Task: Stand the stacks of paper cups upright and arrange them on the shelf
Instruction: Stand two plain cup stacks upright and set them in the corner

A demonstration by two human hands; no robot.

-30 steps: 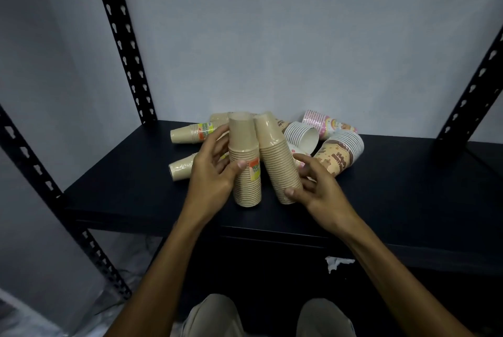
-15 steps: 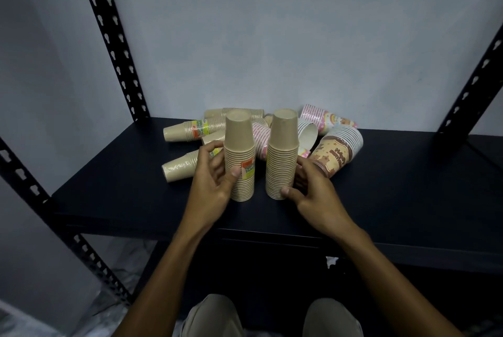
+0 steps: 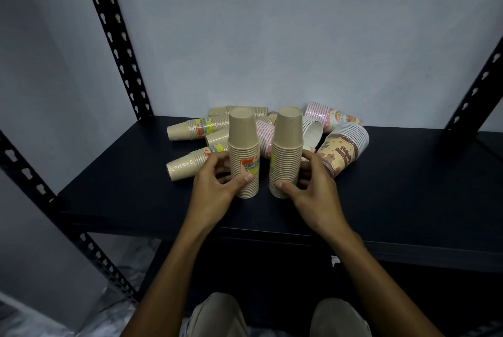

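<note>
Beyond the left hand [image 3: 215,187], up and to its left, several tan cup stacks lie on their sides on the dark shelf [image 3: 114,173]; the nearest lying stack [image 3: 187,163] rests just past the knuckles. The left hand grips the left cup stack [image 3: 243,154], thumb across the front and fingers curled round the far side. That stack stands upright, upside down, with a colourful label facing the camera. Just beside it, a narrow gap apart, the right cup stack [image 3: 287,153] stands upright as well, gripped low down by the right hand [image 3: 310,187], thumb in front, fingers wrapped behind. Past the right hand's fingers lie a white-rimmed printed stack [image 3: 344,148] and, further back, a pink stack [image 3: 330,116], both tipped over.
</note>
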